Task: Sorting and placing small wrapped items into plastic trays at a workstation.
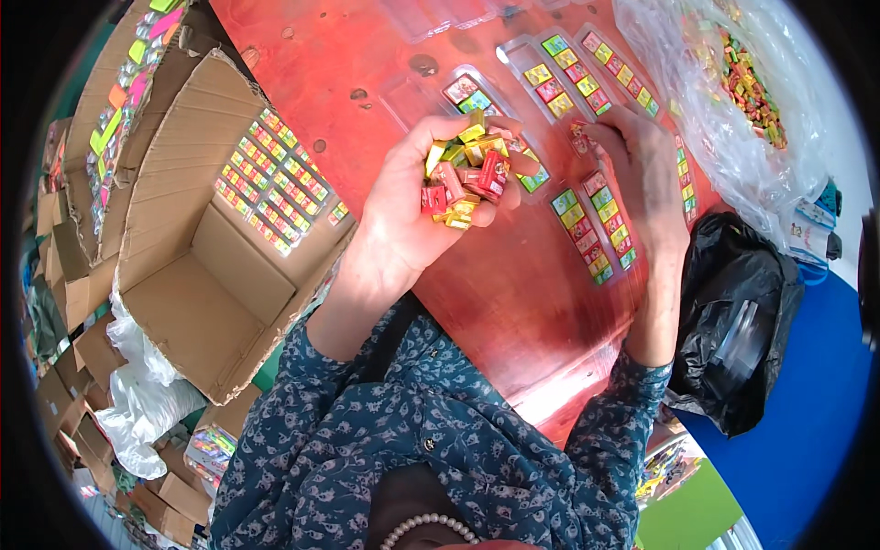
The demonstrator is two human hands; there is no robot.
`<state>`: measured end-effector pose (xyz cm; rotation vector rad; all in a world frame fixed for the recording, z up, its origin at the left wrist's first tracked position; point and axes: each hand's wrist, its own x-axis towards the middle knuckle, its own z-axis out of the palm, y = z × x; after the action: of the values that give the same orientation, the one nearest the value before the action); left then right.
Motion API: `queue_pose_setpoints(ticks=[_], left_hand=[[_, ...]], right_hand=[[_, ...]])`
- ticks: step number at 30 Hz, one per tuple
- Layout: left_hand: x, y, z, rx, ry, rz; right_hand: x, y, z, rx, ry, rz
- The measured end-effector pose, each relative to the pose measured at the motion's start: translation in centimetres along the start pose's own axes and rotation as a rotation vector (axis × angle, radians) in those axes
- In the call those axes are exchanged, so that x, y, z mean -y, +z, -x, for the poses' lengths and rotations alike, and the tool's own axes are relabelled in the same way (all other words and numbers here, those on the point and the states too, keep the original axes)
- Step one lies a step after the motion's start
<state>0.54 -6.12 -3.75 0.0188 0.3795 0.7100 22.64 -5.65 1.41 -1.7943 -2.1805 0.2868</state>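
Clearly mid-fill: small sweets were going into clear strip trays.

Nearest, the left hand (417, 197) sat cupped and closed round a heap of red, yellow and green wrapped sweets (463, 179), just short of centre. At two o'clock the right hand (642, 165) lay palm-down, fingers spread narrowly over a half-filled clear tray (594, 225) on the red table (513, 293). Judging by the gaps, the next piece needed picking singly and seating squarely. Farther, at nine o'clock, a cardboard box (211, 302) held finished strips.

sweets (463, 179) — small wrapped blocks in red, yellow and green, heaped loosely in the cupped left palm | tray (594, 223) — narrow clear plastic strip, flat on the red table, filled with a row of coloured sweets
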Motion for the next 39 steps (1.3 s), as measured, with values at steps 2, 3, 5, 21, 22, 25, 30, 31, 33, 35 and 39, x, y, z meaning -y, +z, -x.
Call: queue_pose_setpoints(ticks=[2,3,5,21,22,25,30,31,33,35,39], left_hand=[[-0.1,0.0,0.1,0.007,0.004,-0.011],[-0.2,0.0,0.1,0.02,-0.004,0.007],[-0.3,-0.1,0.1,0.034,-0.013,0.026],[-0.5,-0.1,0.2,0.021,-0.007,0.057],[-0.5,-0.1,0.2,0.023,-0.008,0.057],[-0.5,-0.1,0.1,0.015,0.0,0.054],[-0.5,0.0,0.2,0.002,-0.006,0.051],[-0.6,0.0,0.1,0.013,-0.008,0.054],[-0.6,0.0,0.2,0.009,-0.007,0.053],[-0.7,0.1,0.2,0.007,-0.007,0.05],[-0.7,0.1,0.1,0.004,-0.011,0.046]], right_hand=[[0.9,0.1,-0.1,0.025,0.041,0.012],[0.8,0.4,-0.2,0.01,0.023,0.054],[0.8,0.7,-0.5,-0.004,0.005,0.098],[0.5,0.8,-1.0,0.038,-0.028,0.0],[0.5,1.0,-0.9,0.052,-0.055,0.026],[0.3,1.8,-0.9,0.004,-0.092,0.066],[0.5,1.7,-0.4,0.015,0.052,-0.142],[0.3,1.7,-0.4,0.003,0.15,-0.359],[0.3,0.8,-1.1,0.054,0.426,-0.728],[0.9,-0.2,-1.8,0.075,0.526,-0.987],[0.0,-0.6,-2.8,0.157,0.541,-1.319]])
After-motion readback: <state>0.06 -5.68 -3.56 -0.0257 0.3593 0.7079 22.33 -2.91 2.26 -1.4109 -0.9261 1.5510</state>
